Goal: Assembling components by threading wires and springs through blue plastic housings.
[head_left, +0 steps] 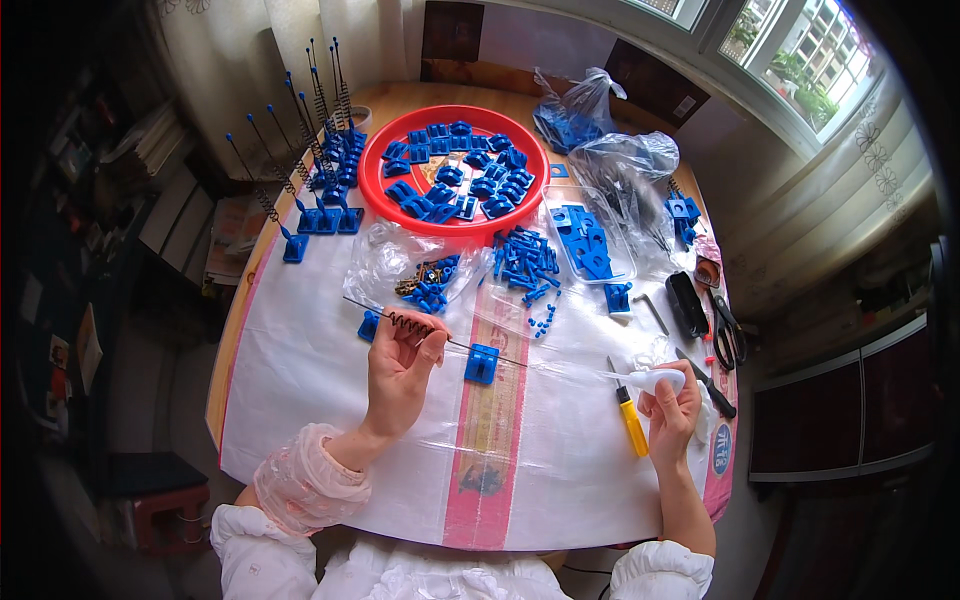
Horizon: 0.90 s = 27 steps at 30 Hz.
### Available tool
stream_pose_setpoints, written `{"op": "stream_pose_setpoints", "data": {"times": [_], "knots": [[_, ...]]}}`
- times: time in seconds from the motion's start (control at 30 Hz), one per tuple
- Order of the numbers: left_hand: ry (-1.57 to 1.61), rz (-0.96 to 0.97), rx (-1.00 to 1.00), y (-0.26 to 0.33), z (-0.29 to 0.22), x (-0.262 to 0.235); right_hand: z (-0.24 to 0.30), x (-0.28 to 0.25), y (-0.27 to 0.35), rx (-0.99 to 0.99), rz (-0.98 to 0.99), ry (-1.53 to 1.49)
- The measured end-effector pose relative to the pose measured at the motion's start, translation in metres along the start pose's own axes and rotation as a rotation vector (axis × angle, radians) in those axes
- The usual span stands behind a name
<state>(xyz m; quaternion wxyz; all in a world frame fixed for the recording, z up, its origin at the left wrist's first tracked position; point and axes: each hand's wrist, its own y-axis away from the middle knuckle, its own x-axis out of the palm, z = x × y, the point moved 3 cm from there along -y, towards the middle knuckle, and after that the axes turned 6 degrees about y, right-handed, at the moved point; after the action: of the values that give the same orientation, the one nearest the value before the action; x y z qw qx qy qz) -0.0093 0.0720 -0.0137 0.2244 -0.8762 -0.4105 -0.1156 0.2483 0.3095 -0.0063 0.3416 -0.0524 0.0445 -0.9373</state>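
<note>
My left hand [398, 378] is closed around a thin black rod with a coiled spring [408, 322] on it. The rod slants down to the right, its far part crossing over a blue plastic block [482, 365] on the table; whether they touch I cannot tell. Another small blue piece [368, 325] lies just left of my fingers. Over on the right, my right hand [672, 412] grips a white squeeze bottle [655, 380], its slim nozzle aimed left toward the rod's end. Beside that hand lies a yellow-handled screwdriver [632, 424].
A red round tray [373, 207] holds many blue clips. Rods with springs stand in blue bases [328, 220] at the left. Loose blue pegs [525, 262], a clear tub [625, 268], plastic bags [625, 155], a knife [718, 396] and black scissors [732, 335] surround the work area.
</note>
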Motion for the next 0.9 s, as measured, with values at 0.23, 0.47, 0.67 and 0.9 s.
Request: {"op": "stream_pose_setpoints", "data": {"times": [0.23, 0.47, 0.67, 0.9], "knots": [[-0.003, 0.001, 0.001, 0.0002, 0.0001, 0.0, -0.0004, 0.0001, -0.0004, -0.007, 0.007, 0.004], [-0.005, 0.0, -0.005, 0.0002, -0.0011, 0.001, -0.0011, -0.0002, -0.0002, -0.004, 0.003, 0.007], [-0.009, -0.005, -0.01, 0.0001, -0.0012, 0.0011, -0.0001, 0.0003, -0.0004, -0.003, 0.004, 0.008], [-0.002, -0.004, -0.002, 0.0001, 0.0002, 0.0006, -0.0005, 0.0002, -0.0008, -0.01, 0.006, 0.007]]}}
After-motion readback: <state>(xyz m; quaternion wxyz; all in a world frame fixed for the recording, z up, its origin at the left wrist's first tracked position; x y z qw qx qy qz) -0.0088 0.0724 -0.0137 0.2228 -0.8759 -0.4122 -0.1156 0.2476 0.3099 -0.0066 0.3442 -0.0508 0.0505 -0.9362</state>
